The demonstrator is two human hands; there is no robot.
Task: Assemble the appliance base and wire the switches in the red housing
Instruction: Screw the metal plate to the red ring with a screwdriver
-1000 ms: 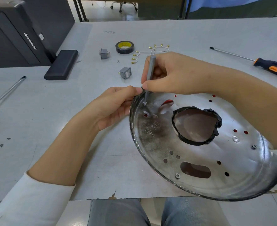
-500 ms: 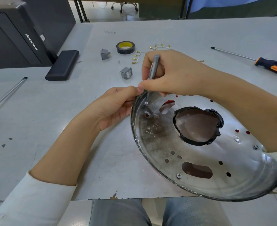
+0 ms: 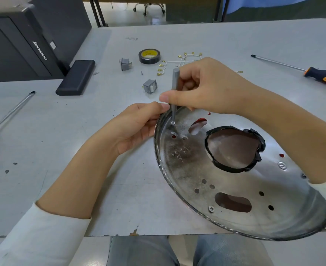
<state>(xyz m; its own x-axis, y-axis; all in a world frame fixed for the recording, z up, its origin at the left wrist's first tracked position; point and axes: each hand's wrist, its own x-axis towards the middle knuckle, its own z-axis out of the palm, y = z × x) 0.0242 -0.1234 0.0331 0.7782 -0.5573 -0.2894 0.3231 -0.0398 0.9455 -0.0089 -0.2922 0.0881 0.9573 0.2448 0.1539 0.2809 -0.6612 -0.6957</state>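
A round metal base plate with several holes and a black-taped centre opening lies tilted at the table's near edge; red housing shows through its holes. My left hand grips the plate's upper left rim. My right hand holds a small grey screwdriver upright, its tip on a screw near that rim. Two grey switches and white wires with brass terminals lie on the table behind.
A roll of black tape sits beside the wires. An orange-handled screwdriver lies at the right, another long tool at the left. A black computer case and a black box stand at the back left.
My right hand has shifted its fingers on the small screwdriver, turning it on the screw. The plate and my left hand stay where they were.
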